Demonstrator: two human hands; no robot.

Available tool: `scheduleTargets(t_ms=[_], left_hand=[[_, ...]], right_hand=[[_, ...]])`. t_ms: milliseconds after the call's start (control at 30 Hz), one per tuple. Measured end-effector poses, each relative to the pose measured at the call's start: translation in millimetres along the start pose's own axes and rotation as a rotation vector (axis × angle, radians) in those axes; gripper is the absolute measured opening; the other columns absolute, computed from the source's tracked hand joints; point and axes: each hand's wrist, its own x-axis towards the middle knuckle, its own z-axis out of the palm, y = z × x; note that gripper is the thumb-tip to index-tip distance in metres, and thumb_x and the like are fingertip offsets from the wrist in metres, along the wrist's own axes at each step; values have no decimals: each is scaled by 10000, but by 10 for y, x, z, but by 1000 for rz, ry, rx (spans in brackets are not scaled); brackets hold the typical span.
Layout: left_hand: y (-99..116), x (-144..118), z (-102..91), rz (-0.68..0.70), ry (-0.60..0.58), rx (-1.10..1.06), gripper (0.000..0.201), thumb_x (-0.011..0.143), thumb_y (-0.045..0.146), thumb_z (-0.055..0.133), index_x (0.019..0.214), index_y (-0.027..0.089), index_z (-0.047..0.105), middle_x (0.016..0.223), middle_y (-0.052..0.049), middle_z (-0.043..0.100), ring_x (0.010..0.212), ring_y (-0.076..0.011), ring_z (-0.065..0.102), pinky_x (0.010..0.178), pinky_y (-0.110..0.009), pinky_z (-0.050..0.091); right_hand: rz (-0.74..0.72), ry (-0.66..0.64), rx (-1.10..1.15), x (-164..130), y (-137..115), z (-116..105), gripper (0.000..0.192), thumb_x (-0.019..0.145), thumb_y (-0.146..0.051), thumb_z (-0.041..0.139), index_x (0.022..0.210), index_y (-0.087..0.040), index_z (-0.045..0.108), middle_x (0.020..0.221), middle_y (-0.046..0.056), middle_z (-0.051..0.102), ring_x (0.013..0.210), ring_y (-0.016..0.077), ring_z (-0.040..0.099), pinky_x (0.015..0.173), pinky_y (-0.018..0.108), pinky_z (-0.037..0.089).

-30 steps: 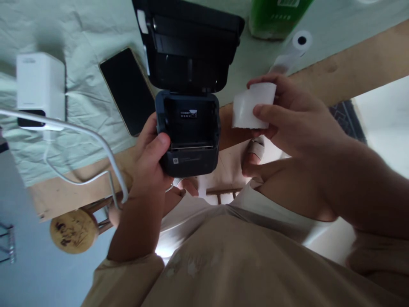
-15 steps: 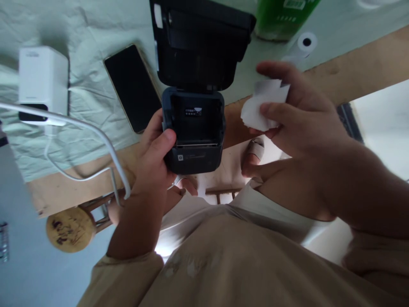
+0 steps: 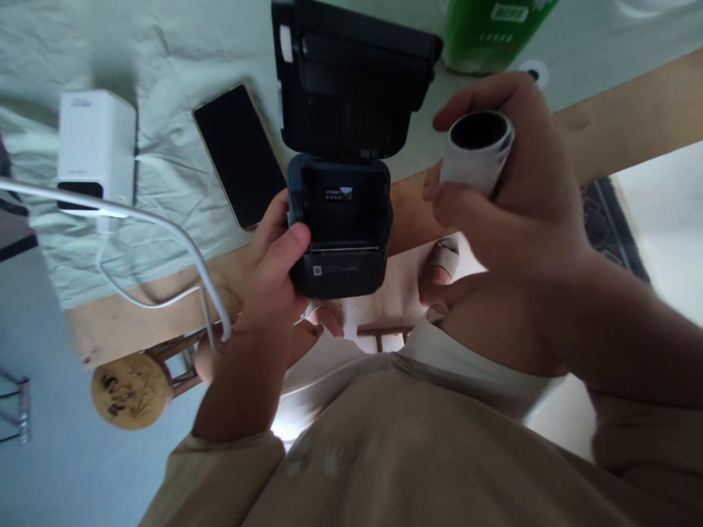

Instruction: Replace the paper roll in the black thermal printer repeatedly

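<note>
My left hand [image 3: 272, 267] grips the left side of a dark portable printer [image 3: 348, 277], thumb on its rim. The printer's lid [image 3: 354, 91] is swung up and away from me. Its paper bay [image 3: 343, 216] shows a small label inside and holds no roll. To the right, my right hand [image 3: 535, 197] is closed around a white paper roll [image 3: 468, 168], whose dark hollow end faces up towards me. The roll is apart from the printer.
A phone [image 3: 239, 157] lies left of the printer, near a white charger [image 3: 93, 154] with a white cable [image 3: 181, 234]. A green package [image 3: 486, 40] stands behind, with another paper roll [image 3: 541, 73] partly hidden by my right hand. A wooden stool [image 3: 132, 391] is below the table edge.
My right hand has turned the white paper so its hollow end shows; before, a ragged flat side was visible. My left hand still holds the open printer. The view has shifted slightly.
</note>
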Motion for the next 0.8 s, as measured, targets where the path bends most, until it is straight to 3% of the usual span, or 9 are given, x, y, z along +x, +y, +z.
scheduleTargets(t_ms=[100, 167, 233, 333, 433, 567, 667, 800], left_hand=[[-4, -8, -18, -21, 23, 13, 289, 946, 316, 695, 1159, 158, 808, 1049, -13, 831, 922, -140, 772, 804, -225, 638], [-1, -15, -23, -39, 39, 28, 294, 920, 319, 723, 1155, 164, 810, 1060, -19, 829, 932, -150, 768, 809, -236, 634], [8, -24, -16, -48, 53, 35, 292, 913, 320, 732, 1149, 167, 811, 1057, -19, 827, 937, -150, 760, 817, -235, 626], [30, -35, 11, -43, 60, 46, 286, 928, 329, 725, 1149, 169, 810, 1042, -18, 822, 933, -144, 746, 816, -233, 614], [50, -42, 26, -24, 45, 69, 288, 947, 336, 712, 1156, 163, 806, 1053, -29, 809, 941, -145, 723, 820, -238, 598], [56, -46, -1, -57, 27, 86, 292, 963, 361, 695, 1175, 187, 796, 1048, -27, 785, 908, -150, 704, 759, -258, 582], [58, -47, -9, -53, 25, 124, 325, 946, 420, 720, 1168, 193, 792, 1033, -33, 768, 906, -160, 690, 758, -275, 565], [90, -54, 38, -62, 72, 169, 305, 908, 424, 774, 1098, 186, 787, 1015, -38, 742, 924, -159, 664, 798, -275, 538]], right_hand=[[-318, -12, -225, 0, -64, 85, 419, 821, -144, 578, 1225, -240, 522, 1177, 28, 688, 1059, 190, 686, 1002, 419, 577], [-405, -36, -221, 10, -81, 143, 459, 869, -181, 564, 1307, -259, 452, 1425, 26, 623, 1152, 188, 673, 1008, 414, 599], [-400, -81, -189, 22, -87, 187, 491, 904, -174, 529, 1364, -279, 392, 1514, 17, 577, 1181, 165, 684, 927, 362, 630], [-519, -46, -299, 36, -84, 227, 428, 907, -151, 523, 1314, -248, 430, 1400, 22, 664, 1192, 159, 704, 894, 328, 624], [-604, 21, -517, 49, -41, 263, 369, 951, -196, 530, 1314, -258, 501, 1251, -9, 741, 1057, 185, 737, 912, 367, 601], [-589, -1, -624, 83, 29, 328, 399, 975, -268, 545, 1370, -330, 560, 1222, -5, 748, 1051, 232, 737, 911, 395, 578], [-525, -3, -648, 119, -4, 378, 280, 1012, -307, 477, 1235, -325, 646, 1187, 15, 748, 995, 228, 719, 857, 390, 566], [-377, -72, -678, 141, -62, 414, 280, 1055, -373, 413, 1075, -318, 687, 1028, 23, 744, 913, 212, 696, 859, 395, 545]])
